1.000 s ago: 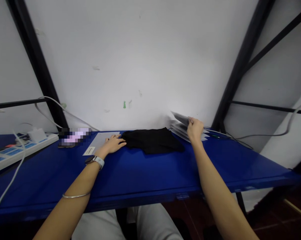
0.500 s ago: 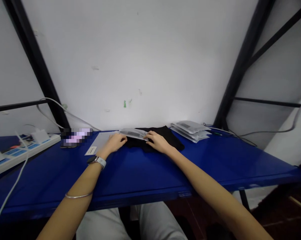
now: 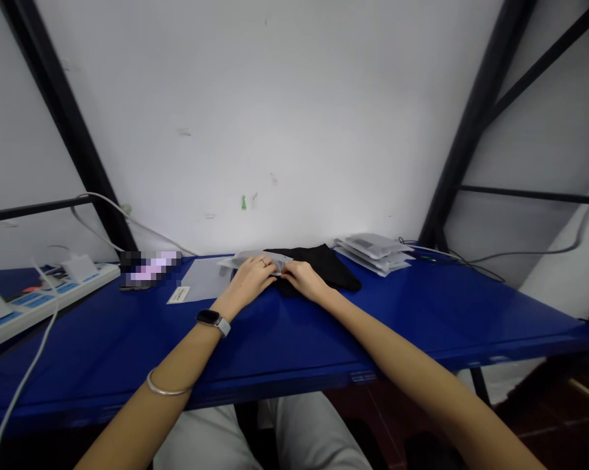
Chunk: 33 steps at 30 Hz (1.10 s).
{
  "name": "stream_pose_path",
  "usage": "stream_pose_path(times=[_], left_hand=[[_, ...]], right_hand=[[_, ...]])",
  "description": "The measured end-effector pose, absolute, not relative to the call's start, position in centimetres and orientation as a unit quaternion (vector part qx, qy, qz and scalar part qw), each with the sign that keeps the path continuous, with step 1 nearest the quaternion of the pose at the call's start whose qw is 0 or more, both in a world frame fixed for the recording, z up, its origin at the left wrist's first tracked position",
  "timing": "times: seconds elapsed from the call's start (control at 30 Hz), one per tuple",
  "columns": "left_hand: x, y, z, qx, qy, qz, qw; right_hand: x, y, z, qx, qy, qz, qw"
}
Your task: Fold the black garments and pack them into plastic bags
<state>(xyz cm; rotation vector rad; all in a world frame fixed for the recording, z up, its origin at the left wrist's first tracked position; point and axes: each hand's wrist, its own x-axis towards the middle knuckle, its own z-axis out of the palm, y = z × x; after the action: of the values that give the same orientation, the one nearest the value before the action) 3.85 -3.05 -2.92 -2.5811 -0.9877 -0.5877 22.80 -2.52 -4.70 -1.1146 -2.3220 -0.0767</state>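
A frosted plastic bag (image 3: 245, 256) with something dark inside lies under both my hands. My left hand (image 3: 252, 279) has come to the bag's right end, its fingers closed at the near edge. Close beside it, my right hand (image 3: 304, 279) pinches the bag's right corner. Beneath and to the right of the bag spreads a black cloth (image 3: 331, 264). Another flat frosted bag (image 3: 203, 277) with a white label lies left of my left hand. My fingers hide part of the bag's edge.
On the blue table (image 3: 294, 333), a stack of several filled frosted bags (image 3: 372, 251) sits at the back right. A phone (image 3: 150, 269) lies at the back left, near a white power strip (image 3: 54, 300) with plugs and cables. Black metal posts (image 3: 463, 137) flank the wall.
My left hand has moved right along the bag, from its left part to beside my right hand. The right hand has stayed at the bag's right corner.
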Motion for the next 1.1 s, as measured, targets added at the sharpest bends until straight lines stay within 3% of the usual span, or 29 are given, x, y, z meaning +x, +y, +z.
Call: stream_pose_path(times=[0.4,0.63,0.9,1.1], left_hand=[[2.1,-1.4,-3.4,-0.864,-0.370,-0.160,0.303],[-1.6,-0.3,-2.8,-0.827,-0.453,-0.192,0.272],[-0.7,-0.6,-3.0,-0.843,-0.443,-0.222,0.209],[-0.5,-0.5,-3.3,-0.860,-0.442,-0.166,0.193]], right_hand=[[24.9,-2.5,-3.6,-0.429,-0.857,-0.219,0.182],[29.1,-1.9,-2.7,-0.558,-0.783,-0.207,0.178],[26.0,-2.6,-3.5,-0.411,-0.870,-0.216,0.163],[25.0,-2.3,-4.3,-0.421,-0.859,-0.255,0.138]])
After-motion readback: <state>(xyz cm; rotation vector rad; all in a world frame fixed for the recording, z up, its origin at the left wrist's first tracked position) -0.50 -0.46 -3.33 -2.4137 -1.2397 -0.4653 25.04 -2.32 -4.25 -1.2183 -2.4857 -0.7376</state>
